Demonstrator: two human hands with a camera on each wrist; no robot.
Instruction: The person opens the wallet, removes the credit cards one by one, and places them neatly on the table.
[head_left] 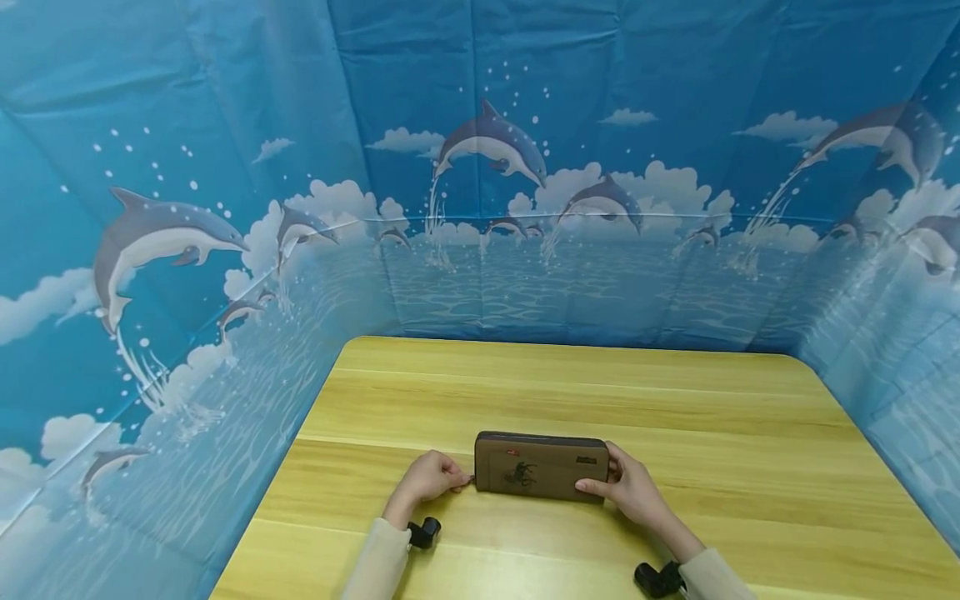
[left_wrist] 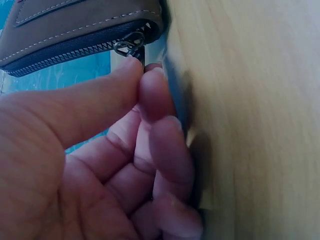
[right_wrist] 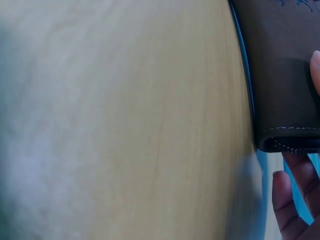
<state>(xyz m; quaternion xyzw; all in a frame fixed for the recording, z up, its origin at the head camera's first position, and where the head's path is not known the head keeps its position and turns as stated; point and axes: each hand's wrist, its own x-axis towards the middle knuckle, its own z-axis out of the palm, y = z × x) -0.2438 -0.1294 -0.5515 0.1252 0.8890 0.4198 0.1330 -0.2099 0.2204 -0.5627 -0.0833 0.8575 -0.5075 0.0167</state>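
Observation:
A brown zip-around wallet stands on its long edge on the table, its front bearing a dark horse-and-rider print and a small red mark. My right hand grips its right end, thumb across the front face and the other fingers behind and beside the end. At the lower left corner, my left hand pinches the zipper pull between thumb and forefinger. In the left wrist view the metal slider sits near that corner, with the zipper teeth running along the wallet's side.
The wallet stands on a yellow wood-grain table with rounded far corners. Blue dolphin-print sheeting rises behind the table and along both sides. A black wrist camera is worn on the left wrist, another camera on the right.

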